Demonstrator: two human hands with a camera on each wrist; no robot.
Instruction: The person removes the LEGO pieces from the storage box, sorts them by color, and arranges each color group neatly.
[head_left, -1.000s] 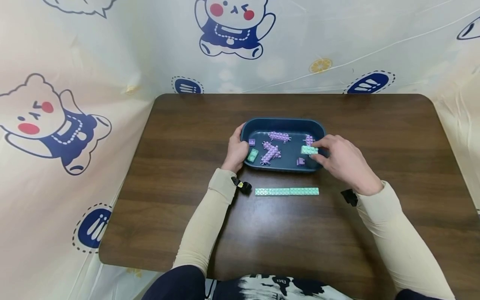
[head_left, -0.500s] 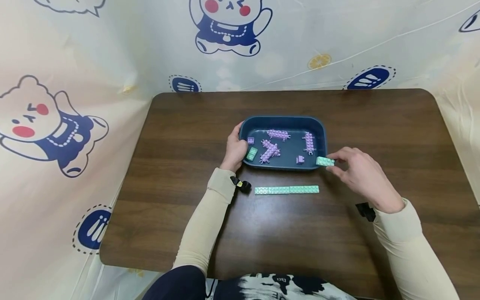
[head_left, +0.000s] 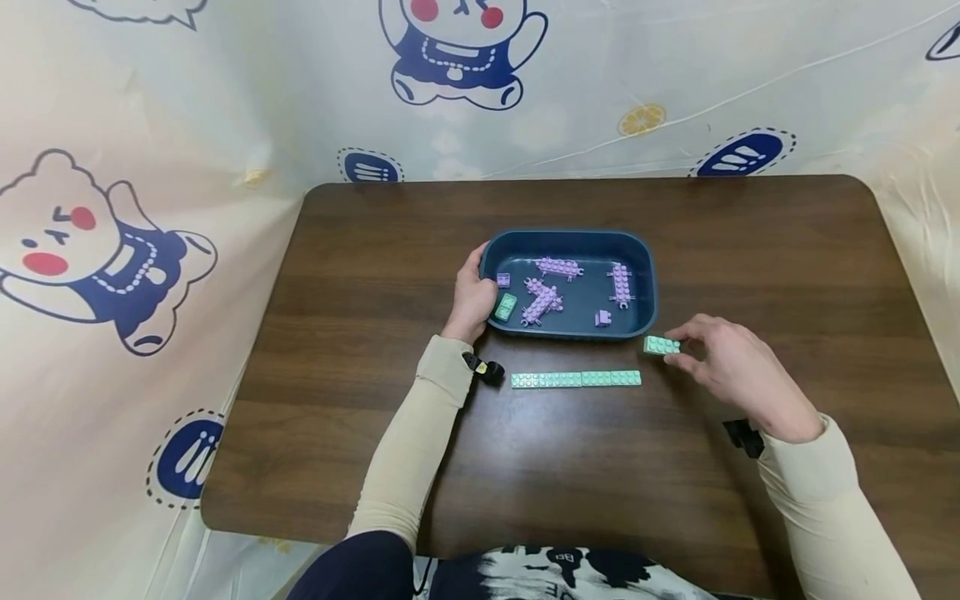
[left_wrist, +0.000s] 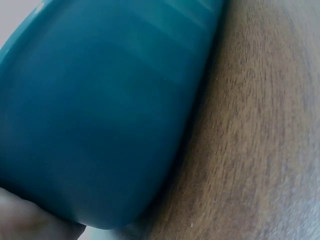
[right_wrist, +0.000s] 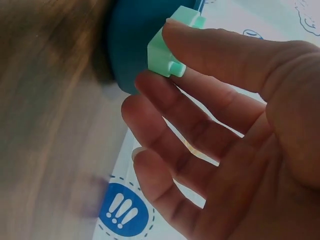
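Observation:
My right hand point(head_left: 738, 367) pinches a mint-green building brick point(head_left: 661, 345) between thumb and fingers, just off the tray's front right corner. In the right wrist view the thumb lies along one side of the brick point(right_wrist: 165, 52), and the other fingers curve below. My left hand point(head_left: 470, 298) grips the left end of the dark blue tray point(head_left: 577, 335); the left wrist view shows the tray's outer wall point(left_wrist: 110, 110) close up. In front of the tray lies a straight mint-green strip of bricks point(head_left: 576, 380), with a seam in its middle.
Inside the tray are a green brick point(head_left: 506, 307), small purple bricks point(head_left: 603, 318) and purple studded pieces point(head_left: 621, 285) with side nubs. The tray stands on a brown wooden table point(head_left: 375, 350). A printed curtain point(head_left: 300, 100) hangs behind and to the left.
My right hand has carried the mint-green brick out of the tray, rightward and toward me, past the front right corner. The left hand stays at the tray's left end.

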